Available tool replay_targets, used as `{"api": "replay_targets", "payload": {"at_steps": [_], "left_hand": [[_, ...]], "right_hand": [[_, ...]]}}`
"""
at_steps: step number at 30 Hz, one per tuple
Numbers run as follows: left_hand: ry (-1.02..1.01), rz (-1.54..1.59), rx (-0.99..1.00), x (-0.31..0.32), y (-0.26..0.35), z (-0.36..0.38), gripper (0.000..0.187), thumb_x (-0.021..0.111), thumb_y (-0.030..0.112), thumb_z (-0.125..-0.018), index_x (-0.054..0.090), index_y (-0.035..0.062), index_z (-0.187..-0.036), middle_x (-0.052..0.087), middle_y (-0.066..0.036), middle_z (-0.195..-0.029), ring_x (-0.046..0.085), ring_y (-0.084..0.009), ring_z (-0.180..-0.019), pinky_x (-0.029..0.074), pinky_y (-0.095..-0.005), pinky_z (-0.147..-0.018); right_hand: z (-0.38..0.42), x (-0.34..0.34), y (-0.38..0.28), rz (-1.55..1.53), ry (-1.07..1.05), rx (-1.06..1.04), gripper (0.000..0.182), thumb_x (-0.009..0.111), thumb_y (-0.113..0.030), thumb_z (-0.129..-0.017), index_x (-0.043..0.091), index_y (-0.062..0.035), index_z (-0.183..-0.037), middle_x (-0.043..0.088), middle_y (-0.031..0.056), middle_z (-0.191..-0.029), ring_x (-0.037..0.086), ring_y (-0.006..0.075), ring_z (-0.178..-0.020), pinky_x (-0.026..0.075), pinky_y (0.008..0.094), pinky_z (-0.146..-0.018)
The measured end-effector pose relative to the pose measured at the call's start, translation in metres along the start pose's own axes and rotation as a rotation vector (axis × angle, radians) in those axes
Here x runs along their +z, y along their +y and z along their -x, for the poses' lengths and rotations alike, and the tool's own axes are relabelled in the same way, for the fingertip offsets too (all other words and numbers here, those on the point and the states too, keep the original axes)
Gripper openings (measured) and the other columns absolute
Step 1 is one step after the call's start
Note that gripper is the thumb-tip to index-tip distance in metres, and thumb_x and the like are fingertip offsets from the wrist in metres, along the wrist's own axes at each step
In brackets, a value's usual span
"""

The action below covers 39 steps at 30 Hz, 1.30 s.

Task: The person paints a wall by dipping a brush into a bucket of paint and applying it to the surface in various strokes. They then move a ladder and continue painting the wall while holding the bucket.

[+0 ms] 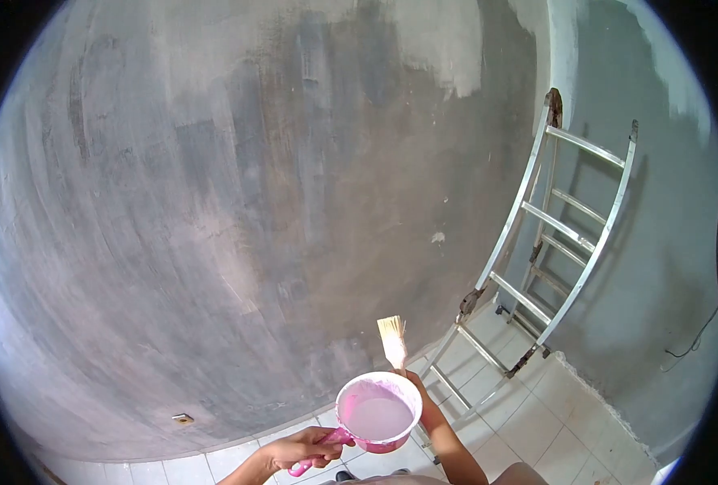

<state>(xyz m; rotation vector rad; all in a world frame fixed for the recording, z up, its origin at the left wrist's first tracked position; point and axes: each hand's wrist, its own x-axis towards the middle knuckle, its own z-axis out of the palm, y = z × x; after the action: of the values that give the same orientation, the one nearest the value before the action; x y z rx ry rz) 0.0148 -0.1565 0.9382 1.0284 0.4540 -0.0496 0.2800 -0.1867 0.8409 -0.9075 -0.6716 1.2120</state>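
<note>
My left hand is closed around the handle of a pink water dipper, held out in front of me at the bottom of the view. Pale, milky liquid sits in the dipper, and pinkish-white residue coats its inner wall and rim. Just behind the dipper's right side, my right hand grips a paintbrush with its bristles pointing up. The dipper's rim partly hides the brush handle and my fingers. The bristles are light yellow and stand apart from the wall.
Ahead is a grey wall with uneven, streaky patches. A folding aluminium ladder stands in the right corner. White tiles cover the floor. Low on the wall is a small outlet box; a loose wire hangs at the right.
</note>
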Motion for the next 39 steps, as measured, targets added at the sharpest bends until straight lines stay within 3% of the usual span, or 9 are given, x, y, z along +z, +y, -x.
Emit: {"api": "replay_targets", "payload": {"at_steps": [5, 8, 13, 17, 20, 21, 25, 35, 39], "left_hand": [[-0.120, -0.045, 0.116, 0.027, 0.017, -0.028, 0.040, 0.056, 0.009, -0.085, 0.045, -0.0090, -0.119, 0.043, -0.001, -0.072, 0.038, -0.0066, -0.057, 0.032, -0.0189, -0.050], [-0.253, 0.106, 0.049, 0.022, 0.012, -0.054, 0.043, 0.054, 0.008, -0.087, 0.040, -0.0041, -0.125, 0.044, -0.002, -0.081, 0.040, -0.0071, -0.066, 0.032, -0.0191, -0.051], [-0.207, 0.093, 0.150, 0.048, 0.002, -0.081, 0.035, 0.057, 0.008, -0.085, 0.043, -0.0035, -0.115, 0.040, 0.001, -0.068, 0.037, -0.0065, -0.052, 0.028, -0.0218, -0.046], [-0.273, 0.101, 0.159, 0.053, -0.002, -0.101, 0.034, 0.059, 0.010, -0.084, 0.042, -0.0027, -0.111, 0.041, 0.000, -0.069, 0.037, -0.0070, -0.053, 0.027, -0.0224, -0.045], [-0.220, 0.048, 0.117, 0.060, 0.000, -0.108, 0.047, 0.061, 0.008, -0.081, 0.038, -0.0087, -0.120, 0.043, -0.003, -0.072, 0.036, -0.0082, -0.053, 0.026, -0.0224, -0.045], [-0.230, 0.049, 0.100, 0.058, 0.000, -0.109, 0.048, 0.061, 0.009, -0.082, 0.039, -0.0067, -0.121, 0.043, -0.002, -0.074, 0.036, -0.0081, -0.054, 0.027, -0.0224, -0.046], [-0.265, -0.044, 0.060, 0.054, -0.002, -0.108, 0.042, 0.059, 0.016, -0.087, 0.040, -0.0008, -0.120, 0.041, 0.000, -0.072, 0.037, -0.0070, -0.057, 0.028, -0.0221, -0.050], [-0.314, -0.047, -0.007, 0.060, -0.011, -0.098, 0.042, 0.058, 0.014, -0.087, 0.039, -0.0021, -0.120, 0.040, 0.001, -0.073, 0.034, -0.0066, -0.056, 0.026, -0.0214, -0.047], [-0.253, -0.051, -0.011, 0.061, -0.013, -0.087, 0.048, 0.062, 0.019, -0.085, 0.039, -0.0037, -0.121, 0.042, 0.000, -0.073, 0.035, -0.0068, -0.057, 0.027, -0.0210, -0.047]], "right_hand": [[0.014, -0.027, -0.022, -0.047, 0.086, -0.098, 0.014, 0.054, -0.016, -0.090, 0.060, -0.0034, -0.089, 0.060, -0.0012, -0.075, 0.056, 0.0064, -0.065, 0.048, 0.0223, -0.057], [0.019, -0.058, -0.031, -0.096, 0.106, -0.116, 0.013, 0.055, -0.014, -0.089, 0.060, -0.0027, -0.088, 0.059, -0.0015, -0.073, 0.055, 0.0062, -0.063, 0.047, 0.0225, -0.056], [0.032, -0.110, -0.072, 0.117, 0.195, -0.050, 0.016, 0.057, -0.022, -0.089, 0.058, -0.0056, -0.090, 0.060, -0.0003, -0.078, 0.057, 0.0066, -0.069, 0.046, 0.0228, -0.060], [0.050, -0.134, -0.123, 0.145, -0.010, 0.161, 0.031, 0.059, -0.029, -0.087, 0.055, -0.0039, -0.106, 0.061, 0.0029, -0.094, 0.059, 0.0125, -0.088, 0.047, 0.0276, -0.077], [0.055, -0.147, -0.131, 0.110, -0.102, 0.257, 0.036, 0.058, -0.027, -0.088, 0.050, -0.0037, -0.114, 0.060, 0.0041, -0.100, 0.058, 0.0131, -0.091, 0.047, 0.0281, -0.079], [0.055, -0.158, -0.127, 0.125, -0.148, 0.339, 0.045, 0.060, -0.030, -0.086, 0.042, -0.0050, -0.118, 0.051, 0.0062, -0.109, 0.053, 0.0159, -0.103, 0.046, 0.0351, -0.086], [0.057, -0.164, -0.110, 0.109, -0.213, 0.436, 0.040, 0.064, -0.030, -0.083, 0.045, -0.0073, -0.110, 0.049, 0.0010, -0.099, 0.050, 0.0141, -0.102, 0.043, 0.0359, -0.088], [0.061, -0.170, -0.077, -0.204, -0.481, 0.568, 0.061, 0.059, -0.029, -0.083, 0.035, -0.0032, -0.132, 0.049, 0.0087, -0.124, 0.049, 0.0191, -0.113, 0.040, 0.0357, -0.093], [0.065, -0.162, -0.067, -0.238, -0.453, 0.565, 0.058, 0.057, -0.027, -0.083, 0.036, -0.0024, -0.131, 0.050, 0.0090, -0.122, 0.050, 0.0191, -0.112, 0.039, 0.0354, -0.095]]}}
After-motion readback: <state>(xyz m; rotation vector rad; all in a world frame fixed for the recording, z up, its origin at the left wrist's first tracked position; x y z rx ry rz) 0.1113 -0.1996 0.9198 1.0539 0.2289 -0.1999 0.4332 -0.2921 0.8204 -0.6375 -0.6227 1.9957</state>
